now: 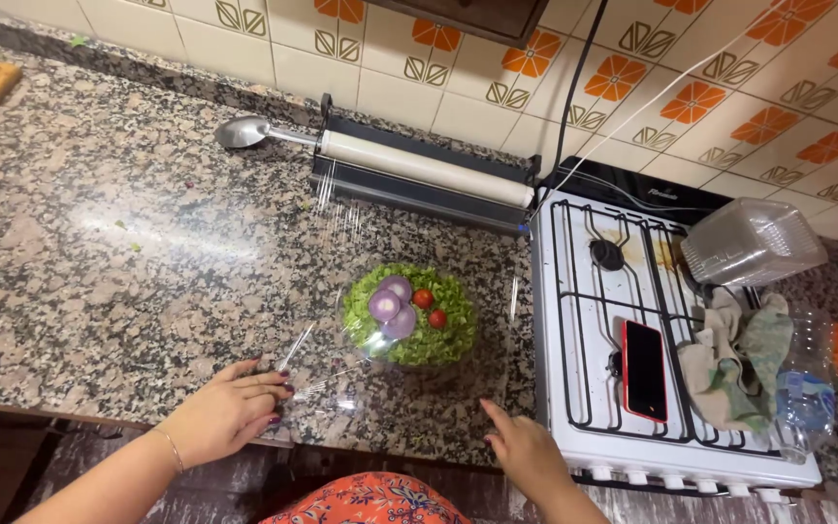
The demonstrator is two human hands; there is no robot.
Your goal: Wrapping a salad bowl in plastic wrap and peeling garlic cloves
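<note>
A sheet of clear plastic wrap (341, 291) is being stretched from the wrap dispenser (424, 170) at the wall, over a bowl of chopped greens (409, 315) topped with onion rings and small tomatoes, standing mid-surface just beside the stove (671, 388). The film is being kept low and taut, likely so it can be laid smoothly over the bowl's rim. Its near left corner is being pinched by the left hand (230, 412), fingers curled and closed on the film at the front edge of the granite surface (99, 262). The right hand (526, 451) is being held flatter, fingers loosely extended toward the film's right edge; whether the film is actually gripped there cannot be told, since the edge is almost invisible. On the stove a red phone (644, 369), a crumpled cloth (739, 354) and a clear plastic container (754, 243) are lying. A metal spoon (244, 131) is resting near the dispenser.
</note>
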